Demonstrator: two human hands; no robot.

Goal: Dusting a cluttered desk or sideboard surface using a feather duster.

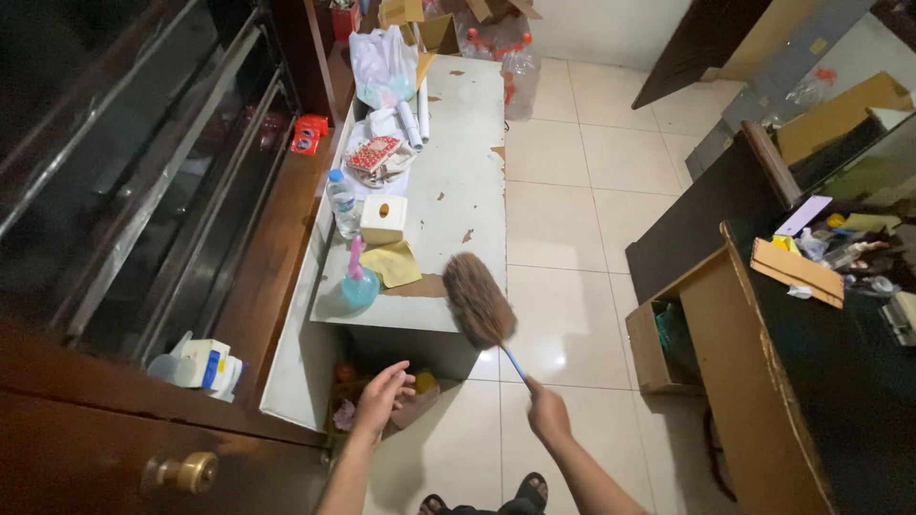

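Observation:
My right hand (548,412) grips the blue handle of a brown feather duster (477,299), whose fluffy head lies over the near right corner of a low white table (468,162) with peeling paint. My left hand (384,396) hangs empty, fingers loosely apart, below the table's near edge. On the table's near left part stand a blue spray bottle (359,282) with a pink top, a yellow cloth (391,263), a cream tissue box (384,218) and a clear water bottle (341,201).
Plastic bags (382,62), rolled papers and a patterned pouch crowd the table's far end. A dark wooden cabinet with glass doors (143,191) runs along the left. A brown desk (763,362) with clutter and an open cardboard box (658,343) stands right. White tiled floor (563,210) lies between.

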